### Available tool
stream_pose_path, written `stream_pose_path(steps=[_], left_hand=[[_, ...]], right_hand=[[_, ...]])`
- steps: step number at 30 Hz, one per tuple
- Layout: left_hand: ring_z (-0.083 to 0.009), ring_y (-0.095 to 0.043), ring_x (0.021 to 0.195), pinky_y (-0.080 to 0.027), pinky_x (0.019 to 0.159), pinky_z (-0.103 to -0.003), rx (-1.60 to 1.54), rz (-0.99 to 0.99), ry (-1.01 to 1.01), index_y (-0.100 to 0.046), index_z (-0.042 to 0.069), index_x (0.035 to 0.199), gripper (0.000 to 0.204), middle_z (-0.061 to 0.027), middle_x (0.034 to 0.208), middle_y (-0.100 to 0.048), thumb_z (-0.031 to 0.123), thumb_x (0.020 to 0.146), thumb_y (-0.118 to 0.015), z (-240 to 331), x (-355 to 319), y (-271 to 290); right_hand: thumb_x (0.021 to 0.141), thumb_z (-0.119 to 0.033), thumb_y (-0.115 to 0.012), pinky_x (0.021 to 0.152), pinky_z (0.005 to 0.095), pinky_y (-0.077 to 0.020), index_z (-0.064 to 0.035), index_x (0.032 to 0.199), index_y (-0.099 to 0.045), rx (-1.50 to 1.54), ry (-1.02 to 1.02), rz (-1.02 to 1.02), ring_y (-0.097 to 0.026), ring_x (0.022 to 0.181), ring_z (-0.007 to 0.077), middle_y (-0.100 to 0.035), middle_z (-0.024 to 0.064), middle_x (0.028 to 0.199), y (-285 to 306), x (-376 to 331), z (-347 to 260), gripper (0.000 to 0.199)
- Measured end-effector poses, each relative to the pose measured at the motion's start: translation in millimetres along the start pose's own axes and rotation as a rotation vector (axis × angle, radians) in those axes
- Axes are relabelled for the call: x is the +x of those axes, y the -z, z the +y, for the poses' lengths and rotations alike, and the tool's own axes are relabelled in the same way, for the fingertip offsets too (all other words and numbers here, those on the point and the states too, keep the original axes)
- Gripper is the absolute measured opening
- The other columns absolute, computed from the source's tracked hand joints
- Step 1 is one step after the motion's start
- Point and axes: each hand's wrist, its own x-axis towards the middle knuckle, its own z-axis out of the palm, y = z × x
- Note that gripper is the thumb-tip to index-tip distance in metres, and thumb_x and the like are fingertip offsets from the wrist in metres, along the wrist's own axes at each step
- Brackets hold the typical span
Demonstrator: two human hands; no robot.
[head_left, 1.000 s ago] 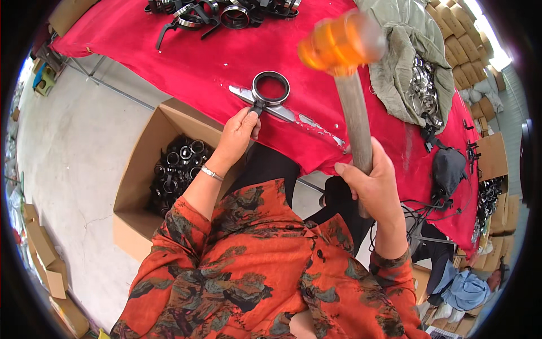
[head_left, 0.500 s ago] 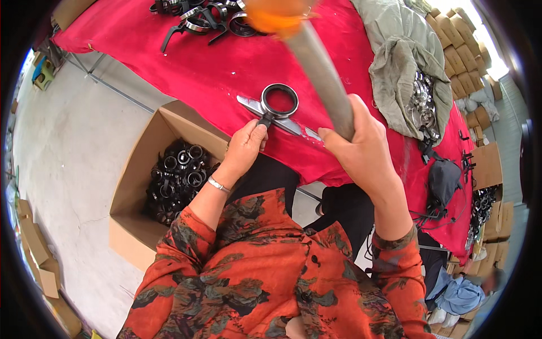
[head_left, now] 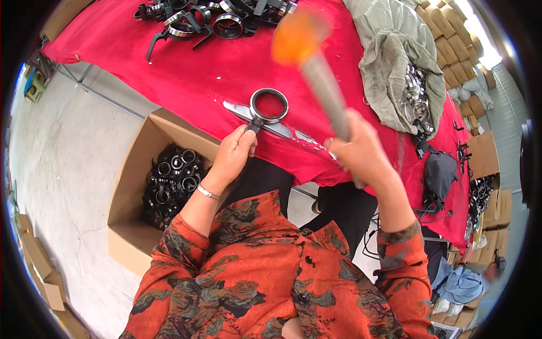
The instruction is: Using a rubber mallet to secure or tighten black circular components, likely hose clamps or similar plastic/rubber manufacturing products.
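My left hand (head_left: 232, 151) is closed round the short black handle of a black-and-silver ring part (head_left: 269, 106). The ring lies over a flat grey metal bar (head_left: 276, 129) on the red-covered table. In my right hand (head_left: 361, 148) is a mallet (head_left: 326, 85), gripped by its grey handle. Its orange head, smeared by motion, is raised beyond the ring and to its right. More ring parts (head_left: 228, 26) of the same kind lie heaped at the table's far side. A cardboard box (head_left: 125, 189) to my left holds many others.
A grey-green sack (head_left: 375, 76) on the right of the red cloth (head_left: 186, 85) spills shiny metal rings (head_left: 416, 96). Nearer lies a black pouch (head_left: 440, 175) with cords. Stacked cartons (head_left: 449, 39) stand beyond. Someone in blue (head_left: 460, 285) is at the lower right.
The mallet's head has come further into view, and its handle has shifted slightly in the picture. The left hand keeps the ring part on the bar. The whole view has shifted a little.
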Motion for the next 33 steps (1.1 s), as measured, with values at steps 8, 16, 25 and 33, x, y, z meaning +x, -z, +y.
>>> stream_pose_path(steps=[8,16,25,33], left_hand=[[-0.0092,-0.051,0.067,-0.042,0.064,-0.024,0.038,0.005,0.002,-0.053,0.005,0.084,0.033,-0.0001,0.07,-0.051,0.032,0.101,-0.043,-5,-1,4],[-0.0095,-0.051,0.066,-0.042,0.064,-0.024,0.002,-0.026,0.018,-0.053,0.005,0.085,0.034,-0.0001,0.07,-0.051,0.033,0.101,-0.043,-12,2,5],[-0.009,-0.048,0.062,-0.041,0.059,-0.024,-0.019,0.024,0.041,-0.052,0.005,0.082,0.031,0.0004,0.068,-0.049,0.029,0.1,-0.045,-3,4,-5],[-0.0088,-0.048,0.062,-0.041,0.058,-0.024,-0.029,0.04,0.0,-0.051,0.006,0.082,0.031,0.0004,0.067,-0.049,0.031,0.1,-0.047,-7,0,-6]], right_hand=[[0.075,-0.012,-0.064,0.046,0.0305,-0.043,0.0027,0.098,-0.051,0.131,-0.22,-0.107,-0.054,0.053,0.0142,-0.055,0.0092,0.068,26,-12,-1,0.031],[0.074,-0.009,-0.063,0.046,0.0288,-0.0442,0.0055,0.102,-0.05,0.297,-0.306,-0.223,-0.052,0.052,0.0118,-0.053,0.0077,0.069,8,-26,27,0.034],[0.075,-0.006,-0.067,0.04,0.0247,-0.0365,-0.0011,0.1,-0.047,0.428,-0.31,-0.125,-0.045,0.044,0.008,-0.047,-0.0001,0.063,-25,-61,46,0.032],[0.075,-0.013,-0.067,0.063,0.0348,-0.0466,-0.0011,0.098,-0.049,0.142,-0.104,-0.018,-0.059,0.067,0.0237,-0.053,0.017,0.07,-31,-93,49,0.032]])
